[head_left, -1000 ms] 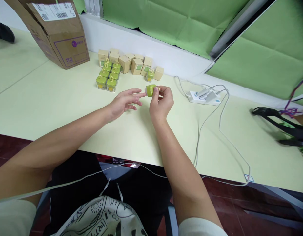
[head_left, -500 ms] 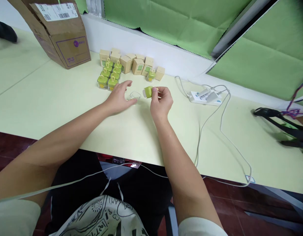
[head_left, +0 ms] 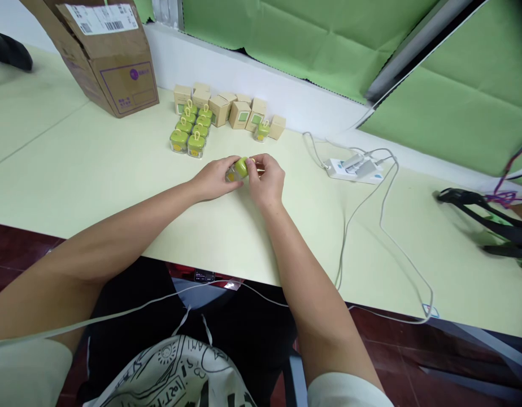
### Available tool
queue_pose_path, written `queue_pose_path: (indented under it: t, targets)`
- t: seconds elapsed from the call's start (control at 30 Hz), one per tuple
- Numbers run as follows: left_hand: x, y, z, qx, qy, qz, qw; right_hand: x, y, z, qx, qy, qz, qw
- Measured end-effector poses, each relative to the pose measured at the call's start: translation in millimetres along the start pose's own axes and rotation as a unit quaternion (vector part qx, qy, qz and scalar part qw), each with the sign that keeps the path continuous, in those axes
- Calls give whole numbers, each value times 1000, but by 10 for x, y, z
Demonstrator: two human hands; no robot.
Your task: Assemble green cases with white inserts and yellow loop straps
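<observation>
My left hand (head_left: 217, 180) is wrapped round a small clear container (head_left: 233, 174), fingers behind it and thumb in front. A green lid (head_left: 241, 166) is pinched in my right hand (head_left: 266, 180), tilted against the container's mouth. Whether the lid is fully seated I cannot tell. Beyond my left hand, several like containers with green lids and yellow loops (head_left: 196, 144) stand in two rows. One more green-lidded container (head_left: 261, 130) stands apart, beside the small cardboard boxes.
Several small cardboard boxes (head_left: 240, 115) line the wall. A large cardboard carton (head_left: 129, 85) stands at the back left. To the right are a white power strip (head_left: 355, 170) with plugs and trailing cables, and a black object with curved arms (head_left: 477, 198) on the table (head_left: 227, 237).
My left hand has closed on the clear container and lifted it. My right hand has moved left with the green lid, bringing it to the container.
</observation>
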State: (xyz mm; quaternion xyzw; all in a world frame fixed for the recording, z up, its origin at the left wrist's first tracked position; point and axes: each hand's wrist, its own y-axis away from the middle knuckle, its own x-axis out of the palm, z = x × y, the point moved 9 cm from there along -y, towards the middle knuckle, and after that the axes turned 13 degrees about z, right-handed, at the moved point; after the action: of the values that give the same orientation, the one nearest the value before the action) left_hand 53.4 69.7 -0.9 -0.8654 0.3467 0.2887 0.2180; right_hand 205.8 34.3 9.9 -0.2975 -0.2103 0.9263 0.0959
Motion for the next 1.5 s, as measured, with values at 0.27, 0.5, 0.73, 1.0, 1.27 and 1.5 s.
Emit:
queue_pose_path:
  t: [0.27,0.5,0.73,1.0,1.27,1.5]
  targets:
    - [-39,28,-60,34,14,-38,999,55,10,-32,33,-51,18,998]
    - [-67,85,-96,77,-30,-99,992,184,35,-122,77,-153,22,985]
    - [-63,100,-151,80,-70,-121,987,236,54,-62,81,-163,44,982]
    - [-61,85,-120,62,-41,-107,991,359,42,-83,88,-187,88,975]
    - [6,59,-125,70,-36,-60,995,310,74,8,100,-99,105,984]
    - [-125,80,-131,101,-104,-6,989,352,75,-37,90,-98,124,983]
